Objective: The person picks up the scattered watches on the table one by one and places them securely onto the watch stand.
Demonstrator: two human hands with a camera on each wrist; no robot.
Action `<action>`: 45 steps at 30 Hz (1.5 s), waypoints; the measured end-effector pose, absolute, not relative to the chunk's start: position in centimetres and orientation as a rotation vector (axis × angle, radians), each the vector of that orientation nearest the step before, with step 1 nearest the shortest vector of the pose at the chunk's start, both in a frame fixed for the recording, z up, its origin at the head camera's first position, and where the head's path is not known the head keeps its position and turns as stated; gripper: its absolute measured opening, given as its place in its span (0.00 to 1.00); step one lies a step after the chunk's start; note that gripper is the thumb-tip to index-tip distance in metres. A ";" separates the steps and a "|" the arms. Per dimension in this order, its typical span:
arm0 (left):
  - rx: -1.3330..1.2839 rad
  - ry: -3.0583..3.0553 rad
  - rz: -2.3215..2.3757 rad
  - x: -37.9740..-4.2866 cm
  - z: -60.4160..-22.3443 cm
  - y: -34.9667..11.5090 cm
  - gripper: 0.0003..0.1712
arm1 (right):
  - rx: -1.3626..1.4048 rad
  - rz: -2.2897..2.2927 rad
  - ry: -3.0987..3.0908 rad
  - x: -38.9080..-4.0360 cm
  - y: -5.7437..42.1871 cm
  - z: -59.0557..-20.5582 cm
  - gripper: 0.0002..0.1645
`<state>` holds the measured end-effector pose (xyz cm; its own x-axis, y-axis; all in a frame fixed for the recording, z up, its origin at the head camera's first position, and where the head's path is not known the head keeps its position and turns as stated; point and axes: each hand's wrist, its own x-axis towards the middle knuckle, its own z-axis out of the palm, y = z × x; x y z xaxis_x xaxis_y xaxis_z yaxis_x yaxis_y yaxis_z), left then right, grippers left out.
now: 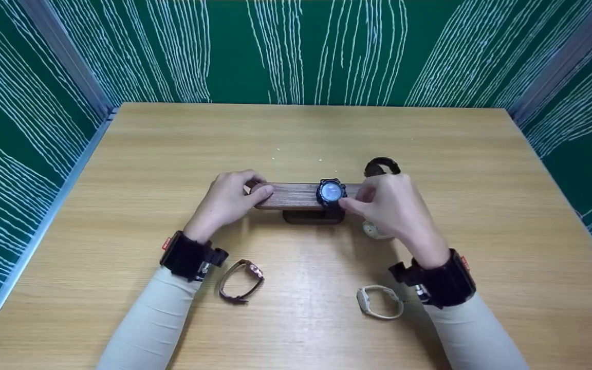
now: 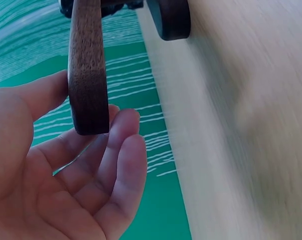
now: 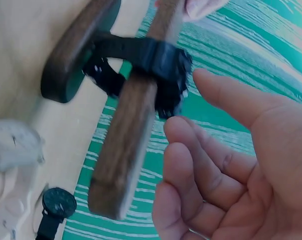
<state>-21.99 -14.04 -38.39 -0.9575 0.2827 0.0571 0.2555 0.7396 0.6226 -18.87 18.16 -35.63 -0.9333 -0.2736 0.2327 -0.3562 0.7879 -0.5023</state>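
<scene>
A dark wooden watch stand (image 1: 293, 196) has a horizontal bar above a rounded base. My left hand (image 1: 237, 192) pinches the bar's left end between thumb and fingers; the left wrist view shows the bar end (image 2: 88, 75) between them. Round the bar, right of its middle, sits a black watch (image 1: 331, 192) with a round pale face. My right hand (image 1: 391, 203) is beside this watch, thumb and fingertips close to its case. In the right wrist view the fingers (image 3: 178, 160) are loosely bent, with a small gap between thumb and watch.
Behind my right hand lies another black watch (image 1: 382, 165). A white watch (image 1: 374, 230) is partly hidden beneath that hand. Nearer me on the table (image 1: 301, 318) lie a brown-strapped watch (image 1: 242, 281) at left and a white watch (image 1: 379, 303) at right.
</scene>
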 end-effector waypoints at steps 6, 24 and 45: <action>0.502 2.918 1.022 -22.0 -38.0 -14.2 0.25 | 0.545 0.864 -2.865 -19.5 20.5 -34.6 0.11; 0.869 3.052 0.974 -20.7 -36.5 -13.0 0.17 | 0.620 0.801 -3.164 -21.7 26.4 -35.3 0.23; 1.055 3.012 0.913 -19.4 -35.9 -12.2 0.15 | 0.707 0.784 -3.315 -23.6 25.3 -39.5 0.14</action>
